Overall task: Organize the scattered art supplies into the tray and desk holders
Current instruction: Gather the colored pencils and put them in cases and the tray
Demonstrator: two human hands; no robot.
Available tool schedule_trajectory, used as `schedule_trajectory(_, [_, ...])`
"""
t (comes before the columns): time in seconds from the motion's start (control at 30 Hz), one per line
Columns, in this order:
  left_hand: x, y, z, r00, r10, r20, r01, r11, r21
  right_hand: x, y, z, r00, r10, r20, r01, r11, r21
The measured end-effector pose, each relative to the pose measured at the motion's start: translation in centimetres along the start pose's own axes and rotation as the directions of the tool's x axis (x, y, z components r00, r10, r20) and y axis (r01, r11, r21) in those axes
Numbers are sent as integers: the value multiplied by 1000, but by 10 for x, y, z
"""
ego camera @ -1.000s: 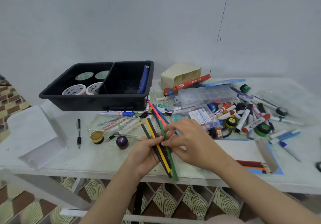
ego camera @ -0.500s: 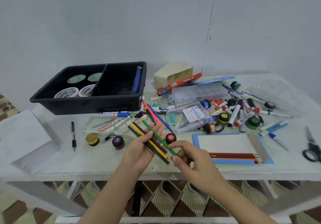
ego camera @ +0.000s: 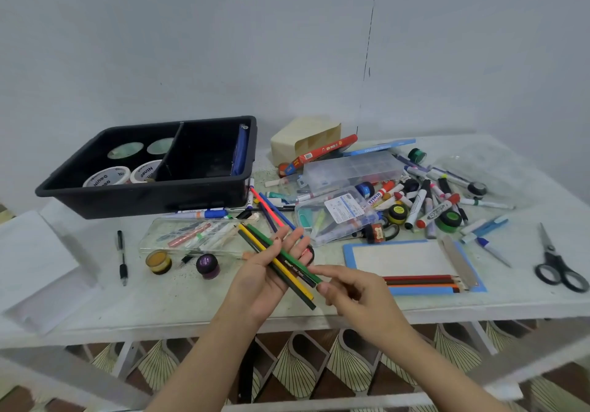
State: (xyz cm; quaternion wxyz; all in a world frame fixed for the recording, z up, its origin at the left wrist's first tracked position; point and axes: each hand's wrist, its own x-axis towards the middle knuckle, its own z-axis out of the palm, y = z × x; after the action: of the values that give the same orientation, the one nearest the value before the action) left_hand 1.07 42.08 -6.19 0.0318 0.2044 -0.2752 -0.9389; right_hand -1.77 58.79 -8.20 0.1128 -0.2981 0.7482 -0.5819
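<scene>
Left hand: the left hand lies palm up over the front edge of the surface, fingers loosely curled under a bundle of colour pencils.
Right hand: the right hand carries nothing; its fingertips press against the near butt ends of the bundle, other fingers half curled.
Pencil axis: runs from 11 o'clock, tips toward the tray, to 5 o'clock.
Tray: the black tray sits at 11 o'clock from the hands, well apart; tape rolls fill its left compartment, a blue case leans in the right.
Nearer hand: the left, which already has the load.
Loose pencils: more lie on the blue-edged board at 3 o'clock, near the right hand.
Judgement: evening the ends, then probably carrying along the pencils' own line.
</scene>
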Motion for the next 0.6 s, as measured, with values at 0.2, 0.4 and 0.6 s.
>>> schedule_trajectory(0.2, [1, -6, 6, 1000, 16, 3, -16, 1000, 20, -5, 3, -1, 1000, 22, 10, -24, 988, 153])
schedule_trajectory(0.4, [-2, -11, 12, 999, -39, 28, 37, 998, 50, -9, 11, -3, 998, -55, -13, 56, 994, 90])
schedule_trajectory(0.6, [-2, -16, 16, 996, -71, 55, 68, 996, 50, -14, 16, -7, 985, -149, -92, 146, 989, -35])
